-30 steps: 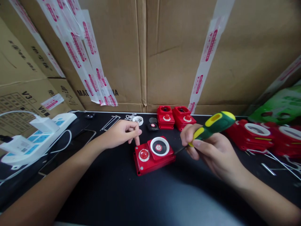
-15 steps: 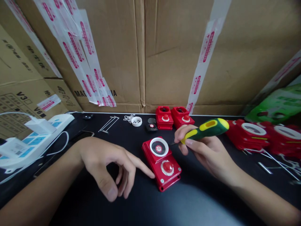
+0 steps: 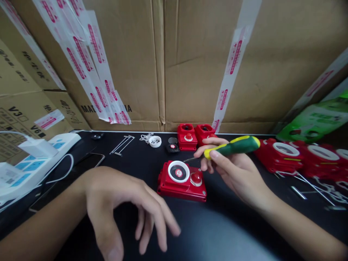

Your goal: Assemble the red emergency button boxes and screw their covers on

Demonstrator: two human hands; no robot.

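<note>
A red alarm-type box [image 3: 174, 190] with a white-ringed round window and a domed red button lies on the black table in front of me. It sits turned, its button end toward the right. Just this side of it my left hand [image 3: 130, 203] hovers with fingers apart, holding nothing. Beyond the box's right end, my right hand [image 3: 231, 168] grips a green and yellow screwdriver [image 3: 233, 145]. The thin shaft points left, its tip close to the white ring; whether it touches I cannot tell.
Two red boxes [image 3: 187, 137] without rings stand at the back. More red boxes [image 3: 285, 156] and metal T-bars [image 3: 299, 193] lie right. A white ring cap [image 3: 154, 141], metal rods [image 3: 122, 145], a phone [image 3: 89, 161] and a power strip [image 3: 32, 163] are left. Cardboard [image 3: 136, 65] walls the back.
The red box has turned counterclockwise, its button end swinging right. My left hand has come off its side and moved nearer me. The screwdriver has shifted slightly left in my right hand.
</note>
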